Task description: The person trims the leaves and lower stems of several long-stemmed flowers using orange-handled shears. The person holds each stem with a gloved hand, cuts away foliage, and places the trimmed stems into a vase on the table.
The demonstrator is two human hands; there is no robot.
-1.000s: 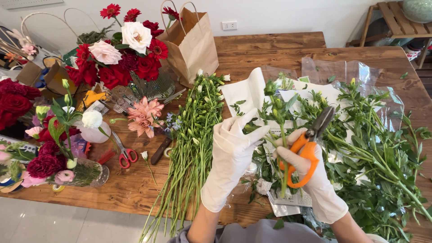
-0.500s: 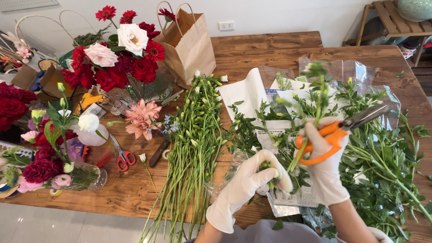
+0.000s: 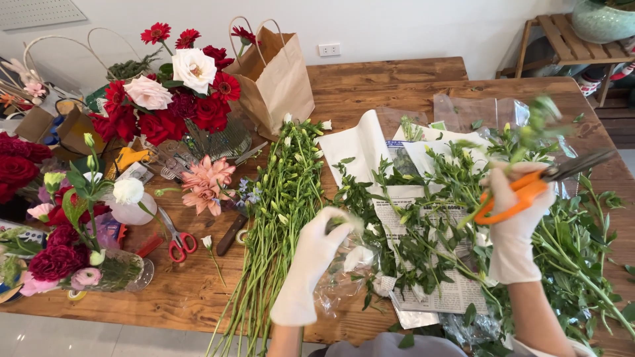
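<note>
Orange-handled scissors gripped in the gloved right hand, raised above the strewn cuttings, dark blades closed or nearly so and aimed right and slightly up, blurred at the tips. Green flower stem held along with them, rising from behind the handles, leafy, small pale buds at its top, also blurred. Long bundle of budded green stems lying lengthwise on the tabletop, buds at the far end, just beside the gloved left hand

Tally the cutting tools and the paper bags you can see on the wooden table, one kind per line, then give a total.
Orange-handled scissors, in the right hand: 1
Red-handled scissors, lying flat: 1
Brown paper bags, upright: 1
Total: 3
</note>
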